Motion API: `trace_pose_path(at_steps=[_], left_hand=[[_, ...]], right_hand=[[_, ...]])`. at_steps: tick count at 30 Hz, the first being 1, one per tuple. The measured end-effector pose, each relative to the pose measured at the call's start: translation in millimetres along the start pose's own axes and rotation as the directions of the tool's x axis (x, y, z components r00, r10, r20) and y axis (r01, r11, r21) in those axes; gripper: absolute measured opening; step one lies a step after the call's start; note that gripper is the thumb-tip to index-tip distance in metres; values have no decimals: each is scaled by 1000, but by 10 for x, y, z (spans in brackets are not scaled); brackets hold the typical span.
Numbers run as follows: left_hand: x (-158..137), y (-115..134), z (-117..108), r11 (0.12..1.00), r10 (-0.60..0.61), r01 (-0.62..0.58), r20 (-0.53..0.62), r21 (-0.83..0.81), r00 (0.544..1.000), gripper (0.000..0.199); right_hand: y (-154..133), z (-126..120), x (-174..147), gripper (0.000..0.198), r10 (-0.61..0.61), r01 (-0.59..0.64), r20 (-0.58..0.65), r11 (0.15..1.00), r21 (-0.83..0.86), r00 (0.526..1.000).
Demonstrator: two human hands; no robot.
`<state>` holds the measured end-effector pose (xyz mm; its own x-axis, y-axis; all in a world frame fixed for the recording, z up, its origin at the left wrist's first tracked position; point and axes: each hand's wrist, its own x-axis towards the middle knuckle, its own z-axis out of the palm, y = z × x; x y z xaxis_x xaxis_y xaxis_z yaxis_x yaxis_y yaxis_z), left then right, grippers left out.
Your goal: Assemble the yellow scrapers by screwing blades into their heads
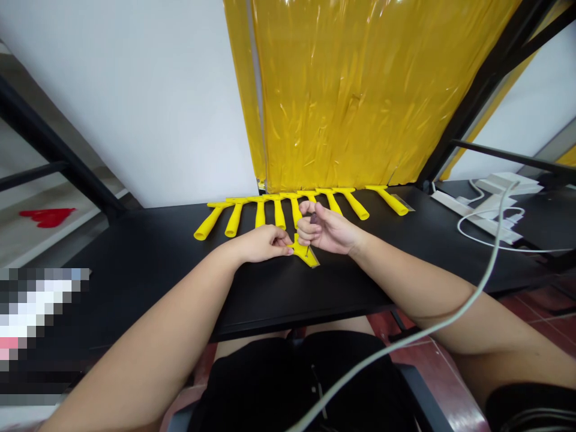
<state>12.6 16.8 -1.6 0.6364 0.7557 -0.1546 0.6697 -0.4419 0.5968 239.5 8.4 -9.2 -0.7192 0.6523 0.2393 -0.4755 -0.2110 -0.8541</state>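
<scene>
My left hand [262,243] pinches the edge of a yellow plastic scraper [306,255] that lies on the black table, its wide end towards me and to the right. A thin, clear-looking blade shows along that end. Above it, my right hand [332,230] is closed around a small screwdriver with a dark handle [314,219]. The thin shaft points down to the scraper's head, where a screw seems to sit. My fingers partly cover the handle, and the scraper's own handle is mostly hidden behind my right hand.
Several more yellow scrapers [234,219] lie in a row along the table's back edge. The rightmost scraper [390,201] has a blade showing. White power strips with cables [477,216] lie at right. A pale cable [488,270] hangs across my right forearm. Yellow plastic sheeting [360,90] stands behind.
</scene>
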Motion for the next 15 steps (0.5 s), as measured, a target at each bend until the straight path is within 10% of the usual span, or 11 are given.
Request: trace_pose_path(at_steps=[9,15], left_hand=[[-8,-39,3,999,42,-42,-21,2,999,39],[-55,7,-56,999,53,-54,-41,-11,998,36]], right_hand=[[-178,-10,12,43,-52,40,-214,997,-59,975],[-256,-225,4,25,-270,-31,-395,792,-609,878]])
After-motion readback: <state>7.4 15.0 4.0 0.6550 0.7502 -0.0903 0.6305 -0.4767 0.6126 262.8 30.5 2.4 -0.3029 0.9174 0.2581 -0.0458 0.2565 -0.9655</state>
